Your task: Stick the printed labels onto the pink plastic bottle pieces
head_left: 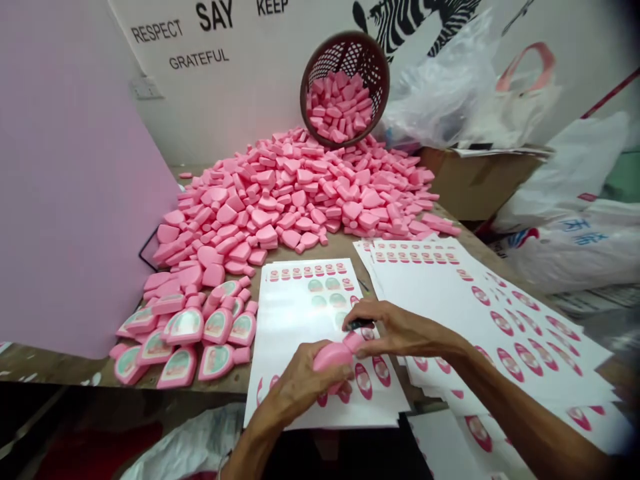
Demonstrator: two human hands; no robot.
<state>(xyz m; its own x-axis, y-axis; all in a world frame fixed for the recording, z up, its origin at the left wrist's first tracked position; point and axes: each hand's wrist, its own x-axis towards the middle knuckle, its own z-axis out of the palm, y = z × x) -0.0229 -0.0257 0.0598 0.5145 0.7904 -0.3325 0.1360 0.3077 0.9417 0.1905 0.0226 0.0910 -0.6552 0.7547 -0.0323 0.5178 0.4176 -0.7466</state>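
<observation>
My left hand (305,377) is wrapped round a small pink toy bottle (333,358) above a sticker sheet (280,320). My right hand (385,327) is closed at the bottle's neck end, with a small dark tool (359,325) between its fingers; what kind of tool cannot be made out. The sheet beneath carries rows of small pink labels, pale green rounded labels and pink oval ones. To the left lie several labelled pink bottles (185,327), each with a green-and-white sticker on its face.
A large heap of plain pink bottles (300,193) covers the table's back, below a tipped brown basket (307,100). More sticker sheets (420,293) lie spread at right. A pink panel (75,167) stands at left. A cardboard box (465,183) and plastic bags (440,93) are at right.
</observation>
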